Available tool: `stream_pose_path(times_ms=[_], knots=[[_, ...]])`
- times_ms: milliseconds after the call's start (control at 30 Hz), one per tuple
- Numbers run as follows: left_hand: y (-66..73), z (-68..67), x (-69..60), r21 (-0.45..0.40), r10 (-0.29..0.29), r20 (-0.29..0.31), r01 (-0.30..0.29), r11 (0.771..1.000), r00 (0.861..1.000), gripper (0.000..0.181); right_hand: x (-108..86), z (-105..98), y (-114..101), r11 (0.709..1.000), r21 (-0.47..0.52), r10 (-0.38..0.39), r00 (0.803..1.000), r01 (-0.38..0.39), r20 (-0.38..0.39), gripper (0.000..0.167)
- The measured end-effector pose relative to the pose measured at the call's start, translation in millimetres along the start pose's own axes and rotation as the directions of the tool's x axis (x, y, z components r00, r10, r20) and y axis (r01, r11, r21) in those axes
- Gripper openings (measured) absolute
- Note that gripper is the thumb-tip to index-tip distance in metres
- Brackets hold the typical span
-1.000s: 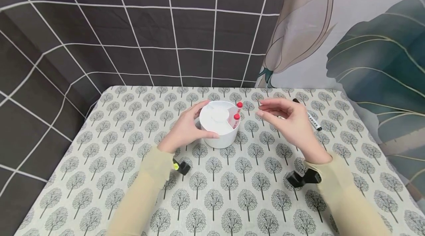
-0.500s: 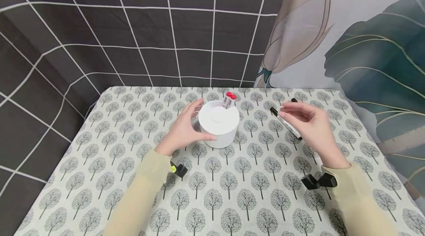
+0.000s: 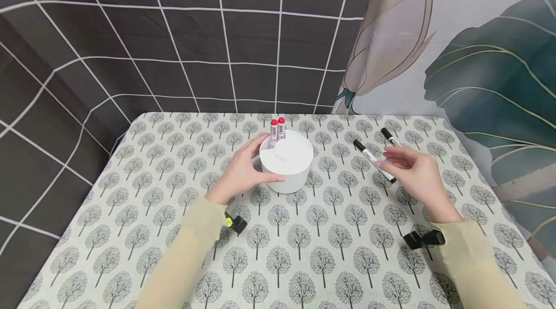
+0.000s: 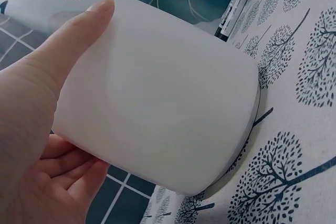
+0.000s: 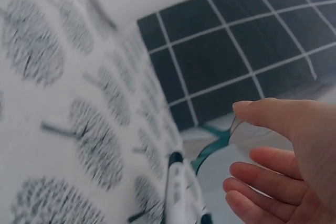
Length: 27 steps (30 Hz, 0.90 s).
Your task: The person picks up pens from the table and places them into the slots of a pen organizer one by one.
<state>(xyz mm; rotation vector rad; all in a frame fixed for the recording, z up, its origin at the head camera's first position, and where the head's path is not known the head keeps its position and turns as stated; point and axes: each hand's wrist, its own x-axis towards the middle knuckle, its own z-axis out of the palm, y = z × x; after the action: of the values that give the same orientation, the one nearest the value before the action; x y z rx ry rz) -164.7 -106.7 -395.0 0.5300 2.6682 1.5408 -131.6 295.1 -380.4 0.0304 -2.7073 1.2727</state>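
"What's nearest you, this side of the white tub (image 3: 288,183)?"

"My two cream sleeves (image 3: 182,246), each with a small black mount (image 3: 239,224) at the wrist, over the tree-print tablecloth (image 3: 278,251)."

"And your hands?"

"My left hand (image 3: 241,171) grips the tub round its left side, thumb along the front wall, fingers towards the back. My right hand (image 3: 417,174) is well to the right of the tub, loosely bent, a narrow gap between thumb and fingers. It's just beside a black-capped pen (image 3: 369,154); I can't tell if they touch."

"Where's that pen?"

"Flat on the tablecloth, right of the tub. A second black pen (image 3: 390,136) lies farther right, partly hidden by my hand."

"What's in the tub?"

"Two red-capped pens (image 3: 273,134) stand side by side at its back left, caps above the rim."

"Past it?"

"Behind the tub hangs a dark grid curtain (image 3: 195,38); beyond its right, a pale leafy curtain (image 3: 482,72)."
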Motion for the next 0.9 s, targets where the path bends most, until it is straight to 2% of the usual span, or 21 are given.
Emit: stream_pose_path(times_ms=[267, 400, 667, 900], knots=[[-0.1, 0.5, 0.1, 0.005, -0.013, -0.008, 0.013, 1.000, 1.000, 0.116, 0.4, 0.1, 27.4, 0.997, -0.069, -0.015, 1.000, 0.016, 0.008, 0.054], [1.2, 0.0, 0.1, -0.001, -0.022, -0.002, 0.022, 1.000, 1.000, 0.117, -1.3, 0.5, 36.8, 0.997, -0.076, 0.005, 1.000, -0.003, 0.023, 0.057], [2.4, -1.1, 0.2, -0.003, -0.027, 0.004, 0.027, 1.000, 1.000, 0.117, -3.1, 3.8, 44.9, 0.996, -0.088, -0.003, 1.000, 0.004, 0.008, 0.051], [0.5, -0.7, 1.1, -0.016, -0.030, 0.008, 0.030, 0.999, 1.000, 0.116, -2.5, 5.9, 48.1, 0.993, -0.116, 0.025, 1.000, -0.023, 0.012, 0.041]])
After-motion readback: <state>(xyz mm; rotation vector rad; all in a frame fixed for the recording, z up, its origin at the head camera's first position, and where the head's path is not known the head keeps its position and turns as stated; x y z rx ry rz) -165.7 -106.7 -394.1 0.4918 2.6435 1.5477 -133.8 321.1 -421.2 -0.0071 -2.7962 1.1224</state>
